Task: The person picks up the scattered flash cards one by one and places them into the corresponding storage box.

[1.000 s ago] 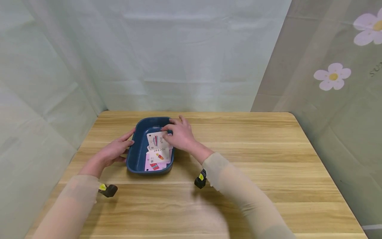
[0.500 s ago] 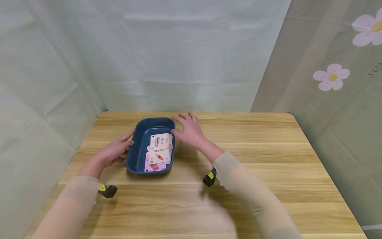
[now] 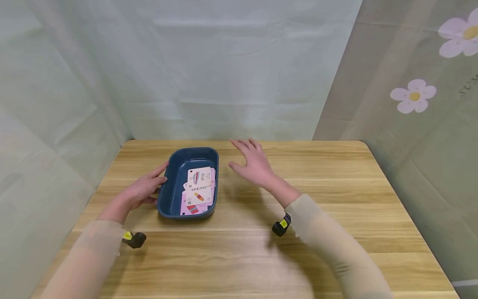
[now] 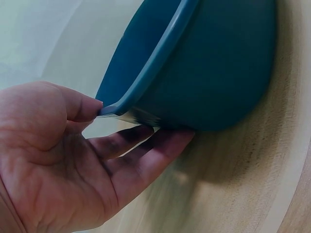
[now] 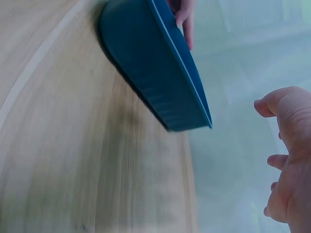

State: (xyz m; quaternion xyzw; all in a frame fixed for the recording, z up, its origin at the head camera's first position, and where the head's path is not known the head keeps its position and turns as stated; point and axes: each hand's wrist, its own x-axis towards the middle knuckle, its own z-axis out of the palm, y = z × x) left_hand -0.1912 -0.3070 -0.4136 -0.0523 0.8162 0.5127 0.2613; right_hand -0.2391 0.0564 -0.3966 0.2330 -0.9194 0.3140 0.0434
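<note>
A dark blue rectangular bin (image 3: 170, 195) stands on the left part of the wooden table. Inside lie several picture cards; a ship card (image 3: 199, 177) overlaps a rocket card (image 3: 199, 197), with pink-edged cards under them. My left hand (image 3: 142, 191) grips the bin's left side, thumb over the rim (image 4: 109, 110) and fingers against the outer wall in the left wrist view. To the right of the bin, my right hand (image 3: 255, 166) hovers over the table with fingers spread, holding nothing. In the right wrist view a gap separates its thumb from the bin (image 5: 146, 63).
The wood-grain table (image 3: 336, 207) reaches back to a pale hanging cloth (image 3: 231, 83). On the right hangs a grey-brown cloth with printed flowers (image 3: 413, 96). Each wrist carries a small black camera, such as the right one (image 3: 281, 225).
My right hand has let go of the ship card, drawn out of the bin and moved right with its fingers opening. The left hand keeps its grip on the bin.
</note>
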